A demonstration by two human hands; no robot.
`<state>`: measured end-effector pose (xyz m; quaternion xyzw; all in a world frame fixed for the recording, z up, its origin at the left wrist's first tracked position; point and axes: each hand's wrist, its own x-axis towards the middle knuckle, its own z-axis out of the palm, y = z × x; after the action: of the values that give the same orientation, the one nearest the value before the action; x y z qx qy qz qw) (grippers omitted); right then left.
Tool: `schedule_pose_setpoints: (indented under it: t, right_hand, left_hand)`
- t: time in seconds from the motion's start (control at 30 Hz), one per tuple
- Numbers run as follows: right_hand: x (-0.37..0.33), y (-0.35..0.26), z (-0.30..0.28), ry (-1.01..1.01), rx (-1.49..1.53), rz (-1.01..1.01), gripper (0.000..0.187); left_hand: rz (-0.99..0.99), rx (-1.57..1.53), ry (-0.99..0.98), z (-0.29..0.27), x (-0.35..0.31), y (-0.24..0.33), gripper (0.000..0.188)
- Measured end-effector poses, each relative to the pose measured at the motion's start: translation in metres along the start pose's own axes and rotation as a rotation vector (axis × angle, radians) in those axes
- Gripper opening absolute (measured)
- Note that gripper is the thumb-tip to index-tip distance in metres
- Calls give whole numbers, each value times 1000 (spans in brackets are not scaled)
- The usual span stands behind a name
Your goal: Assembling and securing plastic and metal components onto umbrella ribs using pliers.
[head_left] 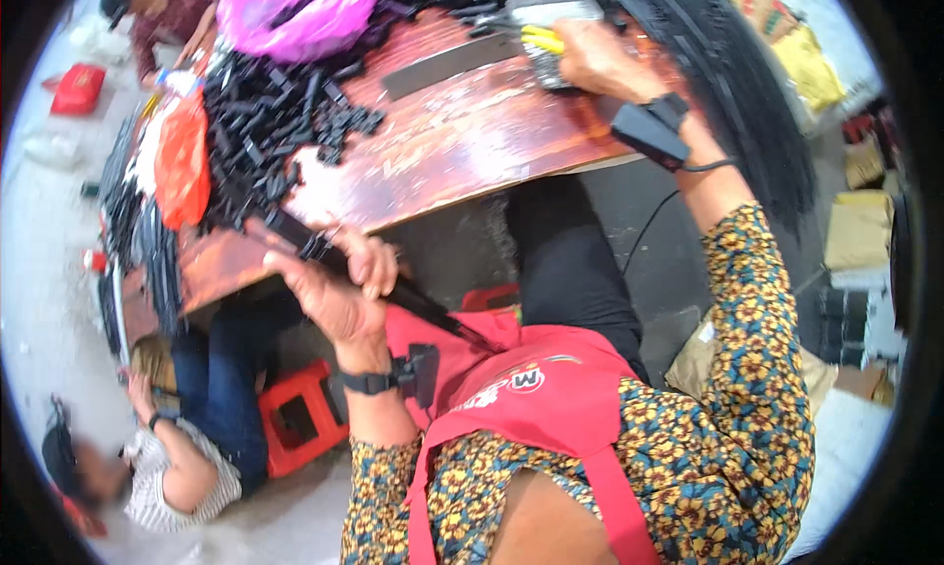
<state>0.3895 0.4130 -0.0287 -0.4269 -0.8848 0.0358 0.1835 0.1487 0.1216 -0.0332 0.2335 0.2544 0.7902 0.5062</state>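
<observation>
My left hand [354,295] is closed around a bundle of long black strips [428,304] near the table's front edge. The strips run from the table side down toward the lap of my red apron. At the table's far right, my right hand [602,59] is closed on a yellow-handled hand tool [541,40]; its working end is hidden. Under and beside that hand stands a clear plastic container [556,7] with small dark bits in it. Left of the container lies a flat grey metal bar [447,65].
Heaped short black pieces [265,113] cover the table's left, beside a pink plastic bag [290,14] and an orange bag [183,162]. Long black strips [728,83] hang over the right edge. Two people sit nearby, and a red stool [300,417] stands at left.
</observation>
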Motion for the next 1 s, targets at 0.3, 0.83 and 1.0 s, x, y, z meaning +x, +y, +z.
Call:
schedule_pose_setpoints:
  t: [0.3,0.83,1.0]
  right_hand:
    - [-2,-5,1,20,-172,-34,14]
    - [-21,-32,-55,-75,945,117,20]
    - [-59,-75,-39,-234,1271,201,24]
  left_hand:
    - [-55,-49,-146,-9,1,5,76]
    - [-62,70,-21,8,9,-5,84]
    - [50,156,-85,18,5,-12,75]
